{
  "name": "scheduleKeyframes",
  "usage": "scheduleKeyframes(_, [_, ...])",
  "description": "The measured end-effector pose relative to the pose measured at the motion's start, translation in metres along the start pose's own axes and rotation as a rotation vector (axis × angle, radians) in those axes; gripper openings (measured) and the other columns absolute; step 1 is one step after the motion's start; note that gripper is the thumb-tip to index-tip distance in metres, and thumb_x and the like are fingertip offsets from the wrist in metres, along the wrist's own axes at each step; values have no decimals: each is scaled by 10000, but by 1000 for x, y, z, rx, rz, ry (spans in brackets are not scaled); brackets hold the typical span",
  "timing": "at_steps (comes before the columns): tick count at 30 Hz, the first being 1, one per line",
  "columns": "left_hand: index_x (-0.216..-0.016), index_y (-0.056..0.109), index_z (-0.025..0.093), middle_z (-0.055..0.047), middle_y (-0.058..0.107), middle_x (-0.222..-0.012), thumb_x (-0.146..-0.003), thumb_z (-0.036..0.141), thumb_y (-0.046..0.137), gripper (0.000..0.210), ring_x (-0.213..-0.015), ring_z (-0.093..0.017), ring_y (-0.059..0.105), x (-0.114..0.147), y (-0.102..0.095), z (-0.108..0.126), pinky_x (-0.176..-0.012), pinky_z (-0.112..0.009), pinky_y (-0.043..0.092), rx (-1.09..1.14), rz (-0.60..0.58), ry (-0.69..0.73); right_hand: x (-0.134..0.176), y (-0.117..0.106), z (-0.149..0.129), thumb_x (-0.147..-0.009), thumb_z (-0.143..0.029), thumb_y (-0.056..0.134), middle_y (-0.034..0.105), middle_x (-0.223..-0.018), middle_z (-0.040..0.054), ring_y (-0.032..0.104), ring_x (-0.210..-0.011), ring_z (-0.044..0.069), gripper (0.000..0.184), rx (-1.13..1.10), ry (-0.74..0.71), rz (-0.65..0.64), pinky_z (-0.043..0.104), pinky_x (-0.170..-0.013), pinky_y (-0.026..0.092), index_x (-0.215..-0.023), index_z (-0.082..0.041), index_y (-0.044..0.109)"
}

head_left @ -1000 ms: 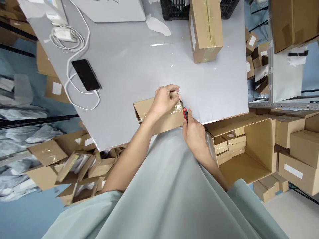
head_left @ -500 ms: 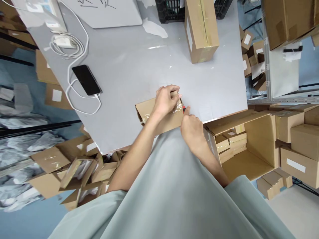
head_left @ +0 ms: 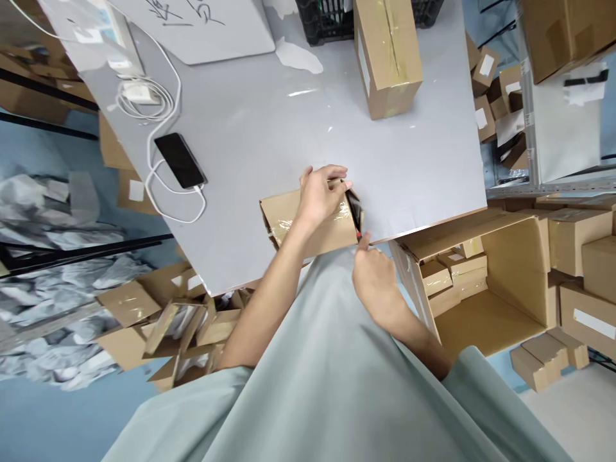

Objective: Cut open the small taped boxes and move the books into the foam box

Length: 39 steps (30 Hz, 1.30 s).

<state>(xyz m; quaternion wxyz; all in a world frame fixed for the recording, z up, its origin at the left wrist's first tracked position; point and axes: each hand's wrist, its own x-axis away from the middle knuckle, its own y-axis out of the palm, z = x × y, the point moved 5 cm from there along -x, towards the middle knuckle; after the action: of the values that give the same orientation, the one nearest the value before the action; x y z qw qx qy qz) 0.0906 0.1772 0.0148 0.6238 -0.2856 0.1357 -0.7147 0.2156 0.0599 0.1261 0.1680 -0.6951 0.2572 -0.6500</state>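
Small box [head_left: 332,234] on grey table [head_left: 250,141], carton [head_left: 513,269] alongside, blue floor [head_left: 58,417]

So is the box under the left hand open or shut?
Open, at least at its right end: the box shows a dark gap beside the red tool in the right hand.

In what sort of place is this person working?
Probably a stockroom or packing area: a large open carton beside the table holds smaller boxes, what look like plastic-wrapped goods are piled at the left, and the left hand holds a taped carton.
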Motion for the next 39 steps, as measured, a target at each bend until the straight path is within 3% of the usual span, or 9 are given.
scheduleKeyframes(5, [-1207, 753, 249, -60, 798, -1326, -992, 322, 712, 231, -1283, -274, 728, 8, -4, 11, -1393, -608, 161, -62, -55, -18, 24, 9, 28, -1070, -41, 460, 847, -1113, 204, 840, -1044, 286, 689, 7, -57, -51, 328, -865, 630, -1738, -22, 295])
scheduleKeyframes(9, [-1343, 715, 265, -81, 738, -1438, -1015, 391, 715, 352, -1408, -296, 648, 23, -18, 14, -1388, -559, 242, -62, 31, -1, 20, -2, 62, -1146, -269, 425, 849, -1052, 146, 821, -911, 310, 574, -123, -109, 134, 377, -813, 607, -1706, -148, 399])
scheduleKeyframes(15, [-1516, 595, 270, -145, 554, -1645, -1014, 567, 711, 595, -1605, -343, 442, 93, -65, -32, -1381, -529, 292, -154, 383, -153, -110, 30, 143, -1119, -384, 436, 781, -1127, 182, 742, -971, 320, 386, -404, -19, 508, 399, -897, 552, -1289, -142, 684])
scheduleKeyframes(19, [-1572, 529, 211, -211, 507, -1670, -913, 639, 808, 834, -1623, -394, 421, 144, -80, -81, -1385, -566, 279, -169, 504, -372, -198, 73, 187, -1047, -288, 502, 723, -1260, 250, 680, -1149, 325, 342, -482, 88, 488, 426, -1061, 513, -1247, -93, 699])
scheduleKeyframes(24, [-1387, 675, 199, -191, 713, -1468, -880, 736, 787, 747, -1370, -353, 686, 169, -66, -121, -1196, -509, 547, 228, 505, -574, -231, 97, 214, -1021, -302, 480, 697, -1314, 267, 625, -1200, 326, 431, -483, 78, 497, 450, -1114, 484, -1315, -57, 678])
scheduleKeyframes(29, [-1189, 762, 207, -105, 817, -1251, -826, 775, 804, 675, -1230, -301, 744, 173, -73, -141, -1099, -423, 604, 454, 511, -588, -233, 98, 209, -964, -278, 505, 657, -1368, 296, 592, -1262, 355, 501, -408, 81, 531, 503, -1161, 452, -1368, -35, 675])
scheduleKeyframes(33, [-1140, 753, 202, -85, 815, -1156, -788, 778, 815, 678, -1136, -251, 752, 183, -92, -178, -984, -341, 624, 560, 540, -628, -225, 87, 168, -998, -313, 487, 609, -1499, 280, 534, -1408, 351, 512, -404, -44, 633, 515, -1215, 420, -1423, -84, 656])
scheduleKeyframes(35, [-1086, 746, 196, -74, 806, -1108, -777, 781, 815, 665, -1048, -218, 743, 188, -102, -202, -915, -305, 619, 594, 606, -635, -223, 87, 136, -1046, -395, 480, 656, -1474, 259, 585, -1385, 316, 499, -547, -137, 557, 484, -1202, 460, -1413, -107, 659])
scheduleKeyframes(39, [-942, 699, 206, -27, 757, -908, -808, 763, 786, 579, -867, -171, 679, 197, -118, -249, -784, -270, 583, 590, 713, -671, -216, 105, 66, -1063, -657, 500, 794, -1260, 172, 746, -1154, 250, 581, -1022, -159, 170, 421, -1061, 590, -1282, -165, 718])
